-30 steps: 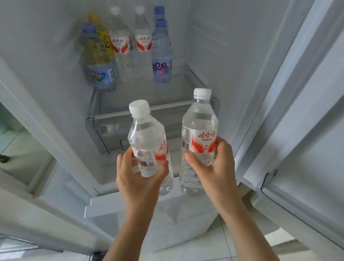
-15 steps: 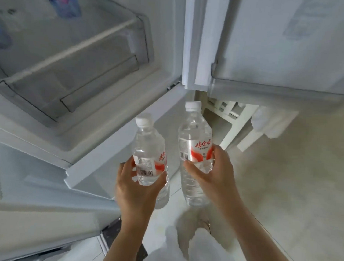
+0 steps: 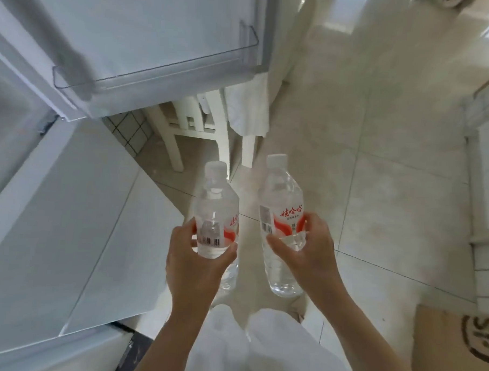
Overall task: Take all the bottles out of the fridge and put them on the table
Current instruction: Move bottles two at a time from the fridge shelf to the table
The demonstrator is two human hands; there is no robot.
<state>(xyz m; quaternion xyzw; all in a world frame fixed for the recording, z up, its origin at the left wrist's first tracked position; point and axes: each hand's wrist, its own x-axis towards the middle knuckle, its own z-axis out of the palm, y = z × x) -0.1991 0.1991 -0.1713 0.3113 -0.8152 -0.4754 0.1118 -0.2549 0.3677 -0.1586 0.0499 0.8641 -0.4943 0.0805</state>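
Observation:
My left hand (image 3: 191, 263) grips a clear water bottle (image 3: 215, 212) with a white cap and a red and white label, held upright over the floor. My right hand (image 3: 309, 251) grips a second bottle of the same kind (image 3: 281, 212), a little further right and slightly higher. Both bottles are outside the fridge. The open fridge door (image 3: 149, 35) with an empty clear door shelf fills the upper left. The fridge's inside and the other bottles are out of view. No table top is visible.
The white lower fridge front (image 3: 68, 219) stands at the left. A white chair (image 3: 195, 124) with a white cloth (image 3: 248, 107) hanging by it stands ahead under the door. Pale floor tiles (image 3: 392, 177) spread right. A cardboard box (image 3: 455, 340) lies at the lower right.
The view has swung right and away from the fridge shelves, which have left the frame. Both hands still carry their bottles, now over open floor with the chair ahead.

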